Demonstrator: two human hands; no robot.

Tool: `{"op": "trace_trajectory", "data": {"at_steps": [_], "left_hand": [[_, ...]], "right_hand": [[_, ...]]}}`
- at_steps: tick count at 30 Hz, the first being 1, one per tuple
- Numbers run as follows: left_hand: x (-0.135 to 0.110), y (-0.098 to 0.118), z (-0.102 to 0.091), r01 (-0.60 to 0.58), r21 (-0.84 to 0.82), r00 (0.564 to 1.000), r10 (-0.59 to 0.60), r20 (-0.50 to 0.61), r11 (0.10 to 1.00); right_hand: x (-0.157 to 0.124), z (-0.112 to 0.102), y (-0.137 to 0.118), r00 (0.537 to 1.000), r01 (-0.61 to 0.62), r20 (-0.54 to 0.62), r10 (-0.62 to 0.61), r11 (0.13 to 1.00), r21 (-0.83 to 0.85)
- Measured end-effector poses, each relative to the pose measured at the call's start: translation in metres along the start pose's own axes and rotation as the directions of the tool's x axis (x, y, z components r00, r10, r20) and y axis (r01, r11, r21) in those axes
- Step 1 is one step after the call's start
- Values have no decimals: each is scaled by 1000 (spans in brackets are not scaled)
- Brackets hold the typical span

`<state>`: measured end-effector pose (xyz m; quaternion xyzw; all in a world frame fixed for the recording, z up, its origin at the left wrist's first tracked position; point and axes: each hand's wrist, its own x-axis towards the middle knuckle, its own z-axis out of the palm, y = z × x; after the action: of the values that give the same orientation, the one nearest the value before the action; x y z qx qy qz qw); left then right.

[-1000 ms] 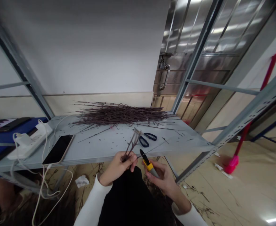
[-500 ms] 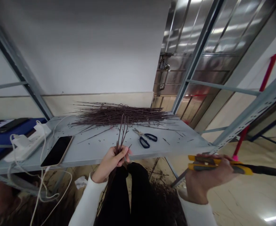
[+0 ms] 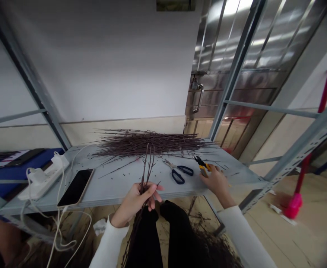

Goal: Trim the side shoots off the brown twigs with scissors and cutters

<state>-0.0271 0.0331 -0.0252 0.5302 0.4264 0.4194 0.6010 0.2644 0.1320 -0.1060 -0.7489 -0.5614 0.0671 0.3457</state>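
Observation:
My left hand (image 3: 143, 198) is closed round a few thin brown twigs (image 3: 146, 163) at the front edge of the shelf. Their tips point up and away from me, while the lower stems hang down toward my lap. My right hand (image 3: 217, 181) rests at the shelf's right side, its fingers round the yellow-and-grey handles of a pair of pliers (image 3: 204, 165). The pliers' dark jaws point toward the back left, close to the shelf top. Just left of them lie scissors (image 3: 178, 175) with dark blue handles. Behind, a large heap of twigs (image 3: 149, 144) stretches across the shelf.
A phone (image 3: 75, 187) lies on the shelf (image 3: 116, 191) at left, near a white power strip (image 3: 44, 178) with plugs and cables. Metal uprights frame both sides. Cut twigs (image 3: 208, 238) litter the floor. A red-handled broom (image 3: 293, 204) stands at right.
My right hand has swung from beyond the shelf's right end inward and away from me, bringing the pliers to the shelf top. My left hand keeps its twigs. The view has shifted slightly.

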Motion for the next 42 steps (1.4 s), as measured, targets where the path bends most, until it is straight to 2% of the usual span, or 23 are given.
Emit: {"op": "trace_trajectory", "data": {"at_steps": [3,7,12,15,19,21,23,24,25,26,28,30,32,34,37,39,42], "left_hand": [[1,-2,-2,11,-17,1000,-11,20,1000],[2,-4,-3,25,-25,997,-23,72,999],[-1,-8,-5,36,-7,982,-34,187,999],[-3,-8,-6,43,1,978,-42,205,999],[-6,-7,-7,50,9,978,-51,202,999],[-7,-5,-8,60,14,976,-62,210,998],[-7,-3,-8,65,20,975,-68,211,998],[-7,-1,-8,62,21,977,-65,205,998],[-7,1,-8,52,20,979,-55,198,998],[-7,3,-8,39,19,980,-42,192,999],[-7,6,-7,27,22,981,-31,189,999],[-7,9,-6,44,30,980,-49,191,999],[-8,10,-6,66,33,979,-71,192,997],[-9,9,-4,64,27,978,-68,198,998],[-9,4,-2,55,22,975,-58,213,998],[-8,0,-1,56,34,978,-62,197,998],[-6,-4,-2,17,83,992,-27,124,996]], "right_hand": [[18,6,9,994,39,107,-24,989,-146],[36,15,13,979,104,198,-57,966,-236],[48,23,11,966,193,214,-146,955,-223],[47,24,11,961,246,165,-220,957,-157],[17,21,-3,945,328,10,-328,945,-12],[-15,18,-20,922,388,-35,-386,917,92],[-55,16,-40,889,449,-13,-458,864,226],[-77,16,-51,881,412,40,-471,806,424],[-98,17,-61,878,321,119,-464,754,573],[-117,20,-70,844,219,238,-481,713,666],[-149,30,-83,706,54,451,-547,676,735],[-170,45,-90,563,-12,592,-577,711,704],[-181,61,-96,494,-17,642,-586,732,681],[-187,74,-102,471,-37,619,-629,687,726],[-195,85,-115,449,-134,591,-670,603,786],[-202,90,-124,466,-186,606,-645,598,779],[-211,99,-131,508,-180,609,-609,617,766]]}}
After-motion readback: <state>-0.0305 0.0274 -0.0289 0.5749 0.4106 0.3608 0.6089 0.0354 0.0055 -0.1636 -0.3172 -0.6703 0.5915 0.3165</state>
